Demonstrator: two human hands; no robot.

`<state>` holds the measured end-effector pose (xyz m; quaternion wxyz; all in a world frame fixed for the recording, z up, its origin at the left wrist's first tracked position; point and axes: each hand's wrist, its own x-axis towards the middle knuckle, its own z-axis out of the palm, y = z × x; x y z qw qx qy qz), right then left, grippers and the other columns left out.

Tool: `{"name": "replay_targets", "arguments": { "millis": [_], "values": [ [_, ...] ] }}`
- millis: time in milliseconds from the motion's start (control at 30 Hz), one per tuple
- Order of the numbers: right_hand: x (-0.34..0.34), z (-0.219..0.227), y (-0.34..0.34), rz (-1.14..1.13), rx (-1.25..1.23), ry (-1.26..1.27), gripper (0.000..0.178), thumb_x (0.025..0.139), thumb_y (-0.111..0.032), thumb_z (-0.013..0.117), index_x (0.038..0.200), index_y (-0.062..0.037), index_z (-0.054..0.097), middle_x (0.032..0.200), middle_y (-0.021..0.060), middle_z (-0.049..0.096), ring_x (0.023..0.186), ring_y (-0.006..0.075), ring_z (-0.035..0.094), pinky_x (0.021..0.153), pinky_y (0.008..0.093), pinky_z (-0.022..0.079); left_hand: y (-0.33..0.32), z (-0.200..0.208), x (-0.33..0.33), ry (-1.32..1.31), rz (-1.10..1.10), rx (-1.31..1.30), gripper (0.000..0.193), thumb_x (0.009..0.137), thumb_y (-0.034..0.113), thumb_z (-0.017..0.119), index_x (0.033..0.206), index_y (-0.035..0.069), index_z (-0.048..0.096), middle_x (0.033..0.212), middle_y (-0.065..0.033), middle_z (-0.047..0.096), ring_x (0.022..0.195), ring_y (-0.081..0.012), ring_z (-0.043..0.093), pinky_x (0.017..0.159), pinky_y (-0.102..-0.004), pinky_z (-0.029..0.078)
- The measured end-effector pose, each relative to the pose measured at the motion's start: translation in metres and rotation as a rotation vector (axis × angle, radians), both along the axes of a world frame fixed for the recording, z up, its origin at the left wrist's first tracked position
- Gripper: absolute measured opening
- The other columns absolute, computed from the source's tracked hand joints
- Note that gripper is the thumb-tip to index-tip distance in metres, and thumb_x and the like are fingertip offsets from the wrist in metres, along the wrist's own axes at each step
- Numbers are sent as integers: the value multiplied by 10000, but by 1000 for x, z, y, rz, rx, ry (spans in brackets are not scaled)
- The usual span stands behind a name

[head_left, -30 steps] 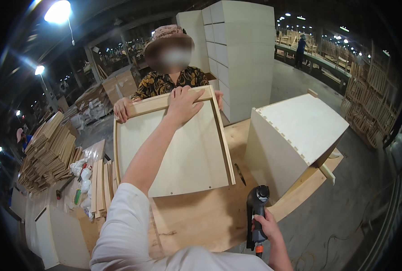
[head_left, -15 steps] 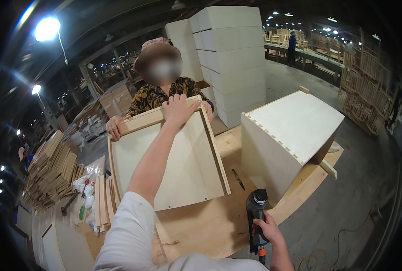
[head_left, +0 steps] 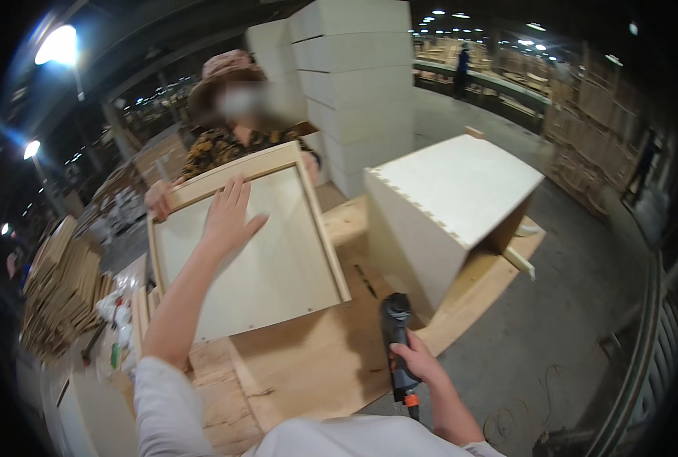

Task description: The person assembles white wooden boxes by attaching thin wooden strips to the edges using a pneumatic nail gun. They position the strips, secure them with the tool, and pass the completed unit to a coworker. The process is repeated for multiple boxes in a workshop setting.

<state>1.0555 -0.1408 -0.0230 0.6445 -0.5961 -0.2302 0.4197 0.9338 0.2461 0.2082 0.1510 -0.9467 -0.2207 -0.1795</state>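
My left hand [head_left: 231,217] lies with fingers spread on a pale framed wooden panel [head_left: 286,251], just below its upper rail. The panel leans up toward me. Across from me, a co-worker's hand [head_left: 158,199] grips its upper left corner, and their other hand [head_left: 311,166] is at the upper right. Low on the right, my right hand [head_left: 419,358] is closed round a black pneumatic nail gun [head_left: 395,316] with an orange fitting at its hose end. The gun's nose points away from me, apart from the panel.
A white-topped wooden box [head_left: 457,183] with finger-jointed edges stands right on the plywood table [head_left: 308,373]. A dark slim tool [head_left: 366,280] lies between panel and box. Stacked pale boxes [head_left: 362,84] rise behind. Piled wood strips [head_left: 65,289] are at left; a hose [head_left: 518,415] curls on the floor.
My left hand has come off the panel's upper rail and down onto its face, fingers spreading. The whole view has shifted, moving things leftward. My right hand still holds the nail gun.
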Motion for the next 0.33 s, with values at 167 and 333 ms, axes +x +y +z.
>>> {"name": "replay_targets", "arguments": {
  "millis": [167,333],
  "values": [
    [4,7,-9,-34,-16,-8,386,849,-163,590,1187,-40,448,775,48,543,673,144,564,607,289,482,-135,-29,-75,316,-333,-98,667,850,522,557,1335,76,460,1456,-137,352,1390,-315,235,1110,-554,158],
    [5,14,-10,77,-43,145,410,864,-177,579,1229,-74,424,805,58,573,728,171,600,734,343,517,-169,-106,-126,185,-67,-212,715,811,546,602,1358,113,444,1508,-95,268,1402,-326,194,1127,-565,107]
  ]
}}
